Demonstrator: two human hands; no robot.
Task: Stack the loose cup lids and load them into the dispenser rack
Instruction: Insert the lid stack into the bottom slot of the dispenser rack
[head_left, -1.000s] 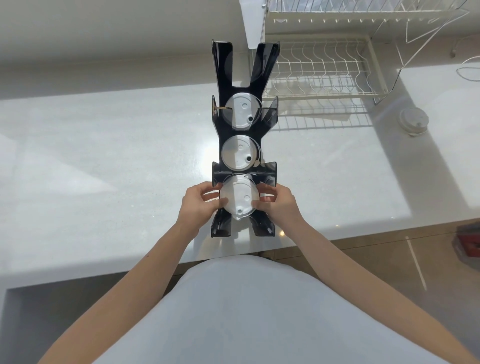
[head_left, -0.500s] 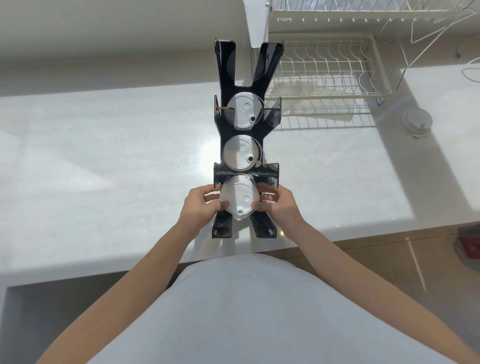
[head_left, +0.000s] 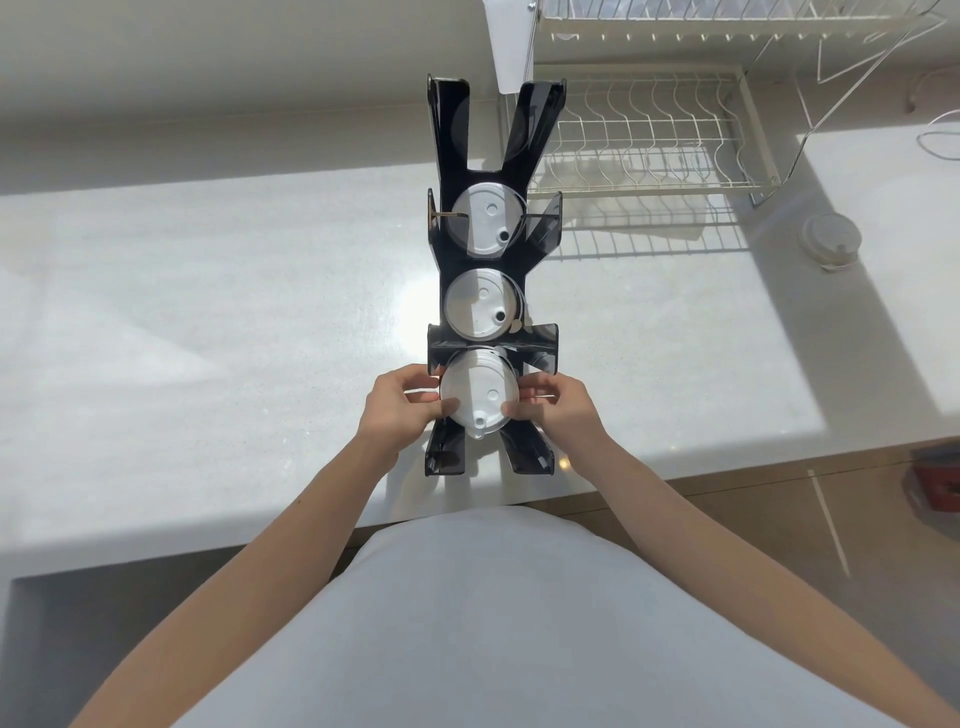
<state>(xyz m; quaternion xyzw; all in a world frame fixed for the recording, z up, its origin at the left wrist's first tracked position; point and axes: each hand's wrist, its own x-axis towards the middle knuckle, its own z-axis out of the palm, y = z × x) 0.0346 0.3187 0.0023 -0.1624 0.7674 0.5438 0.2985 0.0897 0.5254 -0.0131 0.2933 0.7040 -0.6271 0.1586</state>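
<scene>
Here both hands close on the same thing: the left hand (head_left: 397, 410) and the right hand (head_left: 558, 410) pinch a stack of white lids (head_left: 479, 395) from opposite sides, fingertips curled onto its rim, palms off it. The stack sits between them in the nearest bay of the black dispenser rack (head_left: 444, 291), apparently tilted, its lower edge poking out toward the person. Beyond the hands, two more bays hold a middle lid stack (head_left: 480, 304) and a far lid stack (head_left: 485, 218).

The likeliest trouble, judging from this grip, is the stack fanning apart. It is held only by side pressure on thin rims, so a slackened finger could let the lower lids slide out between the rack's front legs onto the white counter (head_left: 208, 291). Squeezing harder carries its own risk: the lids look thin and could buckle or jam against the bay walls. If the stack goes in crooked, one edge may catch on the crossbar just past the fingers. The rack looks light, so a push could shove it away from the hands.

Well off to the right of the right hand, another lid pile (head_left: 831, 239) waits beside the wire dish rack (head_left: 649, 140).
</scene>
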